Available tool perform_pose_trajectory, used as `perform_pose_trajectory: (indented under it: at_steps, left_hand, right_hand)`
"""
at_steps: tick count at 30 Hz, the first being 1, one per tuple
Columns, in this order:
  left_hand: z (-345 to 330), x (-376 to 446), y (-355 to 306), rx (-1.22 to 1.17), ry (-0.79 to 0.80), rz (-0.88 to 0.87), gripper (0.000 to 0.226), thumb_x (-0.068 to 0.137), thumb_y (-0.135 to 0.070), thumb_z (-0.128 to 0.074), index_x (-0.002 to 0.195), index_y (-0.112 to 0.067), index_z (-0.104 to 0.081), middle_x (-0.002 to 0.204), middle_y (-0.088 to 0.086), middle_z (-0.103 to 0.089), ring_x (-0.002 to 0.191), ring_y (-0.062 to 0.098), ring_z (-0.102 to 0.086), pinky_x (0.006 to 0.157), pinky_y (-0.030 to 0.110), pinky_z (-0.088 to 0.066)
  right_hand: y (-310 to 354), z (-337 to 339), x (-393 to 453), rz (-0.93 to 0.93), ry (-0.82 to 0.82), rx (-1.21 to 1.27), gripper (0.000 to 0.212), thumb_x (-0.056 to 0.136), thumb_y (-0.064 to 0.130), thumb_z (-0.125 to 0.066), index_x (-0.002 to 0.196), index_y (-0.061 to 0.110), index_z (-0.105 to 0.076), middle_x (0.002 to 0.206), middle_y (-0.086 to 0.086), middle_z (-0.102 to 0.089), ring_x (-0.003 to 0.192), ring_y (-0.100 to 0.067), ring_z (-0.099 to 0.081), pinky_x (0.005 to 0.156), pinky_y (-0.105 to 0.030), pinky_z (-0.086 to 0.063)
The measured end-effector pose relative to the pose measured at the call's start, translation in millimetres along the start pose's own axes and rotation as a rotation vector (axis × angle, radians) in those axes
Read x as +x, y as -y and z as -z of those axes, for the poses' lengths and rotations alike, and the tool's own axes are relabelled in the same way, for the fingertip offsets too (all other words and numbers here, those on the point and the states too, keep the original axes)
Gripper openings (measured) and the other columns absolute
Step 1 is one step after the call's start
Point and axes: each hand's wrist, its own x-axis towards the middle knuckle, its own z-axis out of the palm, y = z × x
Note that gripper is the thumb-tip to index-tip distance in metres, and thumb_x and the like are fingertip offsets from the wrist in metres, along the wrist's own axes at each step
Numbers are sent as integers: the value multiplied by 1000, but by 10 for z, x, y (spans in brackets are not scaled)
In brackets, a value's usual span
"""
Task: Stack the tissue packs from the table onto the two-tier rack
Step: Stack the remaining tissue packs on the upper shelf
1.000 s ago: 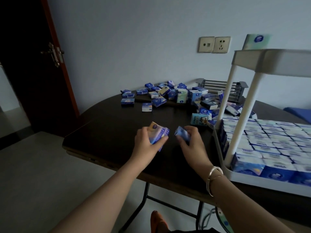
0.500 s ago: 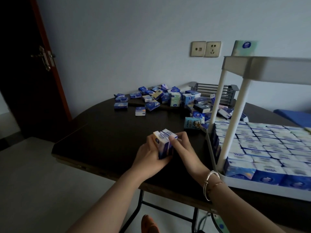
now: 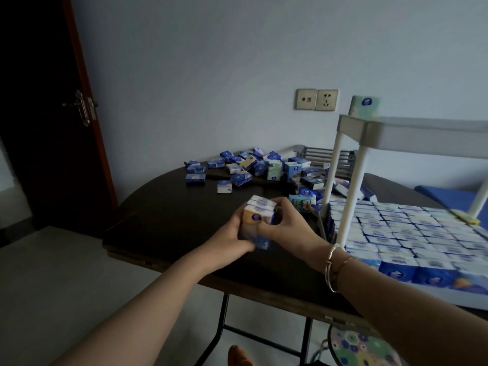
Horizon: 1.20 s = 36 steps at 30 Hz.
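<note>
**Both hands clasp a small bundle of tissue packs**

The left hand (image 3: pixel 232 233) and right hand (image 3: pixel 285 228) press in from either side, fingers curled round a bundle of tissue packs (image 3: pixel 257 220) held upright just above the dark surface (image 3: pixel 163 220), near its front edge. To the right stands the white two-tier rack (image 3: pixel 348 196), its lower tier packed with rows of tissue packs (image 3: pixel 412 233); one pale green pack (image 3: pixel 365 107) sits on the upper tier. Farther back, a loose heap of blue packs (image 3: pixel 253 167) lies scattered on the surface, below the wall sockets (image 3: pixel 316 99).
</note>
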Motion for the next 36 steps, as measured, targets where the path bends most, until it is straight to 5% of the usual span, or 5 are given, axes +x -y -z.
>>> perform_pose_trajectory:
  at_steps: [6,11,15,19,36]
  left_hand:
    - [402,-395,-758,-185,-194,-298,63,83,-2,-63,115,-53,-43,116,-28,-53,113,-4,-49,83,15,-40]
    - [484,-465,-1553,-172,-211,-545,63,75,-10,-67,128,-41,-51,128,-20,-58,124,1,-50,106,36,-40]
    - [331,-221,-2031,-99,-177,-617,51,90,-26,-65,137,-33,-46,138,-20,-50,131,-4,-40,112,30,-31]
    - [104,184,-2309,42,-220,-553,58,90,-36,-61,144,-28,-39,147,-14,-40,131,-2,-35,99,16,-27]
    - [-146,1359,-2573,173,27,-93,84,84,-33,-68,151,-17,-19,156,-2,-22,129,13,-36,93,19,-28]
  right_hand:
    - [1174,336,-236,256,79,-44,56,76,13,-75,123,15,-43,112,4,-63,102,-4,-62,87,-19,-51]
    - [1841,907,-332,386,14,-67,37,81,7,-67,113,17,-50,108,1,-66,102,-8,-63,88,-23,-52]
    - [1990,1495,-326,343,-30,-85,40,82,1,-63,117,14,-50,109,-1,-64,102,-9,-62,87,-23,-51]
    - [1745,1982,-145,188,-91,-57,38,84,-5,-59,117,9,-48,110,-11,-61,94,-12,-63,79,-21,-53]
    - [1032,2556,687,-225,-67,-364,52,80,4,-64,126,7,-39,117,-12,-57,111,-24,-56,99,-35,-48]
